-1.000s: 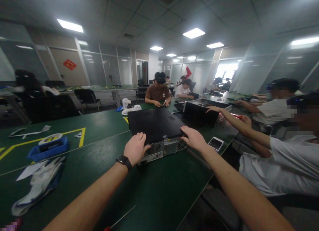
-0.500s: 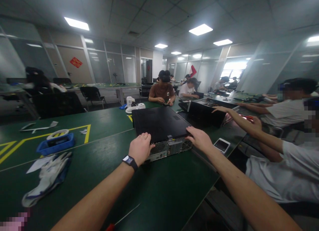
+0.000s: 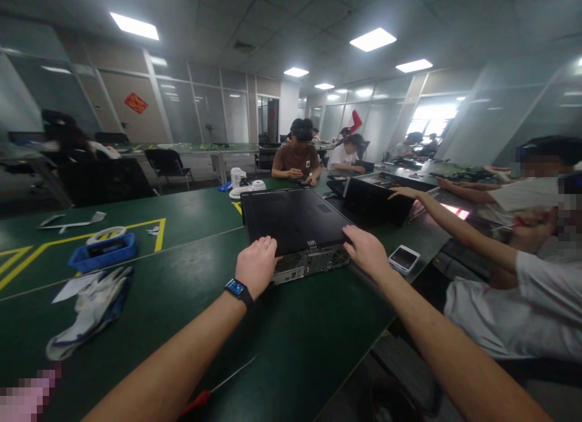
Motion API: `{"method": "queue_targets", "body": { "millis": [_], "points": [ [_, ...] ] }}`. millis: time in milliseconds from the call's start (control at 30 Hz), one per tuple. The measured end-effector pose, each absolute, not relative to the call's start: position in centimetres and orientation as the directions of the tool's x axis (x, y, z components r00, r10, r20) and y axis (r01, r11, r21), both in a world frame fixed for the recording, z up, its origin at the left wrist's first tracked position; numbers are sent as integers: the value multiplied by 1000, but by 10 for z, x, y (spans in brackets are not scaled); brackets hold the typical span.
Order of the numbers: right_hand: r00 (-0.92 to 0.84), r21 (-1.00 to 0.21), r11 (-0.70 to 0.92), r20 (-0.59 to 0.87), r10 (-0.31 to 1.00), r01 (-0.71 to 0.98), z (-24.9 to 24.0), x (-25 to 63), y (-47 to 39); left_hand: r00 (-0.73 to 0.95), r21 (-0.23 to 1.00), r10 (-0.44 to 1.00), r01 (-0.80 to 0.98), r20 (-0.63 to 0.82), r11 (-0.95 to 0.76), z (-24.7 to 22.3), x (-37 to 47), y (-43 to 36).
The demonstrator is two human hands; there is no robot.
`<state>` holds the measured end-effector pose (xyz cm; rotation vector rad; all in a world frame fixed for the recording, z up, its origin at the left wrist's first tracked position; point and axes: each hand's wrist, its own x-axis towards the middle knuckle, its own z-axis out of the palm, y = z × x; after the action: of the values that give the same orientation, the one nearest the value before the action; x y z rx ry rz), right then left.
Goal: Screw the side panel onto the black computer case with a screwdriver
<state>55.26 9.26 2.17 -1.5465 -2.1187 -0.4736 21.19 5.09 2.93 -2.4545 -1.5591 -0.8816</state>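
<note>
A flat black computer case lies on the green table, its metal rear panel with vents and ports facing me. My left hand grips the near left corner, fingers together on the top cover. At the near right corner, my right hand is closed round the edge, with its fingertips on the cover. Both hands touch the case. A screwdriver with a red handle lies near the table's front edge, below my left forearm.
On the left are a blue tray, a tape roll and gloves. A white-framed device lies right of my right hand. Beside it, a person's arm reaches towards an open case. Others sit across the table.
The view has shifted slightly. My hands keep their hold on the case's corners. The neighbouring person's farther hand has moved right, away from the open case.
</note>
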Motion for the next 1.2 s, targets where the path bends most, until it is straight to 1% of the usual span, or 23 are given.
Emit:
{"method": "queue_targets", "body": {
  "millis": [167,233,300,333,367,433,500,567,667,767,900,1033,1100,1200],
  "points": [
    [-260,-40,358,614,745,933,17,547,83,270,333,798,802,538,-496,29,212,45],
    [-227,-112,378,635,739,919,19,547,82,253,389,801,769,543,-507,29,209,42],
    [-88,-261,334,654,751,906,23,549,87,197,461,812,739,550,-491,28,205,40],
    [29,-372,279,642,766,885,24,549,90,146,504,820,725,553,-469,27,203,40],
    [157,-488,205,602,783,848,25,550,95,84,553,830,709,551,-438,26,200,40],
    [365,-690,50,441,820,722,26,550,105,-37,656,852,657,522,-373,24,195,43],
    [430,-750,-21,355,830,661,25,549,112,-94,754,887,573,452,-323,21,191,47],
    [455,-755,-50,340,823,654,24,547,112,-108,836,922,471,373,-283,17,187,51],
    [466,-743,-73,337,818,666,24,543,100,-120,919,951,318,284,-234,13,177,54],
    [410,-728,-44,334,849,684,24,535,82,-131,963,966,183,222,-197,12,159,55],
    [343,-703,-23,319,883,711,20,516,61,-98,987,982,40,160,-157,14,137,54],
    [290,-667,-2,321,901,745,21,495,38,-111,991,986,-29,128,-132,18,124,47],
    [289,-650,-13,320,902,760,24,486,26,-124,991,985,-40,119,-124,20,117,39],
    [279,-658,0,319,906,753,27,472,10,-150,994,983,-29,103,-108,21,104,21]
  ]
}}
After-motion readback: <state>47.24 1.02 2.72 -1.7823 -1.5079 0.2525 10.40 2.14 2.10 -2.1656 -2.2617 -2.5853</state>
